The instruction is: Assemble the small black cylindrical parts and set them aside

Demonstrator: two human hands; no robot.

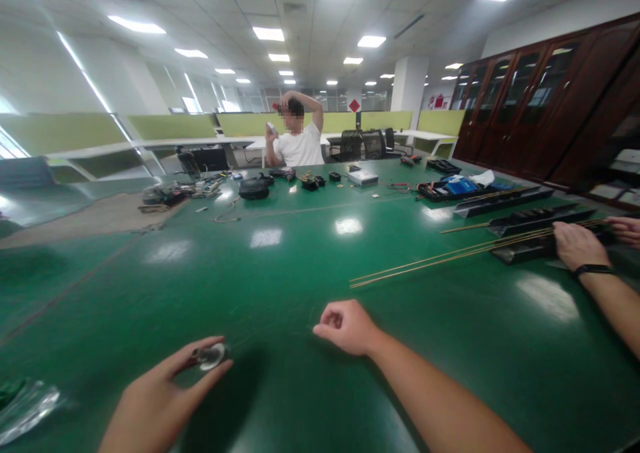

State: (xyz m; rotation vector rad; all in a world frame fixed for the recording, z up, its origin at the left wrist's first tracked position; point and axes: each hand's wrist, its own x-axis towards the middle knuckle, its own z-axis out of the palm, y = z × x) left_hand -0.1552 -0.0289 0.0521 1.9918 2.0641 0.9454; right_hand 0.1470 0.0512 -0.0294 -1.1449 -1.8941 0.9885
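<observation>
Over a glossy green table (280, 266), seen from the head camera, two bare hands are held out low in the foreground. By the left hand (160, 393), at lower left, a small, clear, round spool-like piece (214, 356) is pinched between thumb and fingers and held up off the tabletop. The right hand (350, 326) is held near the middle, well apart from the left; its fingers are curled in and the thumb is pressed towards them. Whether anything thin is pinched there cannot be told.

At the lower left edge, crumpled clear plastic (37, 406) is partly shown. Beyond the right hand, several thin brass-coloured rods (425, 263) are laid slantwise, their right ends reached by the hand of a co-worker, on whose wrist a dark band (594, 269) is worn. Long black channels (525, 221) are set out beside them. Farther back, a black pouch (255, 186), a pale box (363, 177) and a blue item (463, 184) are strewn about. Across the table, a small pale object (271, 128) is held up by a person in a white shirt (303, 148).
</observation>
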